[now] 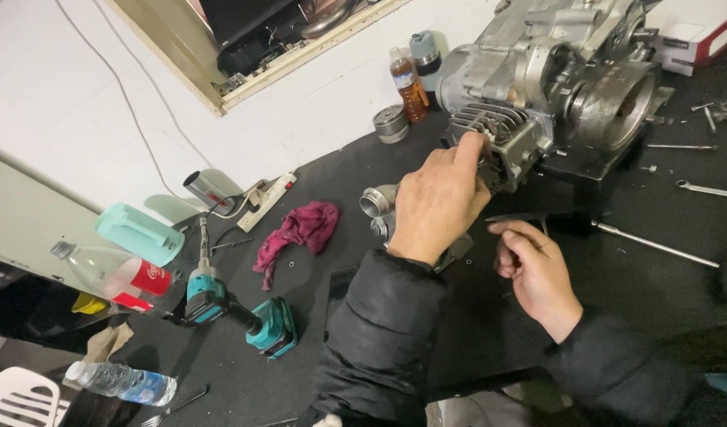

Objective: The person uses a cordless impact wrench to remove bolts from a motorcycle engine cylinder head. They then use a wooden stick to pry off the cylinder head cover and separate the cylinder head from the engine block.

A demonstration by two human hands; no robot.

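Your left hand [438, 198] presses flat, fingers spread, against the finned grey metal engine cylinder [498, 142] at the far centre of the black mat [332, 166]. Your right hand [533, 269] pinches a slim dark metal T-handle wrench [608, 229] just right of it.

I'm at a makeshift repair workshop, a black mat [245, 395] spread along a white wall [55, 87], with a motorcycle engine [561, 79] sitting stripped in front of me. A teal cordless impact driver [233, 312] lies on the mat beside a dirty red rag [300, 229], and wrenches [707, 190] and loose bolts [648, 168] are scattered about. A bottle of amber oil [408, 85] stands against the wall, a power strip [267, 201] nearby.
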